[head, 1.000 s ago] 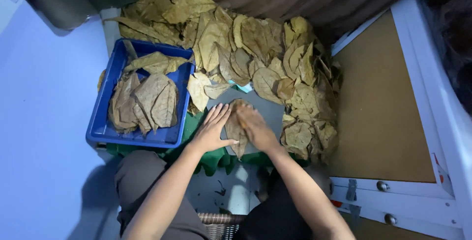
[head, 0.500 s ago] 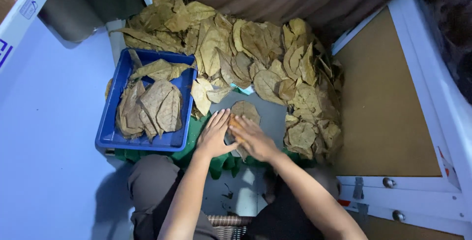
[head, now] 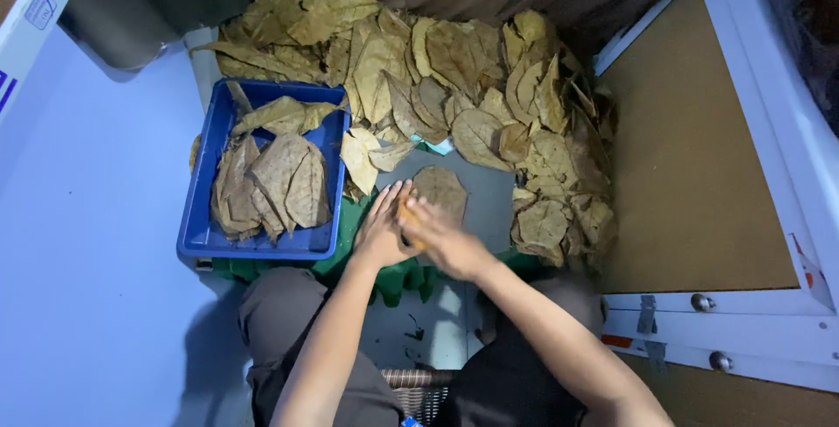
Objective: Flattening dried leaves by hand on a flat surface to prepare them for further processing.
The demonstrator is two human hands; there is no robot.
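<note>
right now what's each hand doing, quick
Left hand: open, flat on the dry leaf.
Right hand: open, palm down on the same leaf, gripping nothing.

A tray (head: 199, 236) holding leaves (head: 273, 180) sits left of the board (head: 489, 204). A leaf (head: 440, 191) lies on the board, the pile (head: 419, 69) behind and right of it.

Your hands have slid back toward you along the dry leaf (head: 440, 193): a second ago they covered most of it, and now its far half lies bare beyond your fingertips. Your right hand (head: 444, 239) has moved in over your left hand (head: 383, 230), fingers overlapping where they were side by side.
</note>
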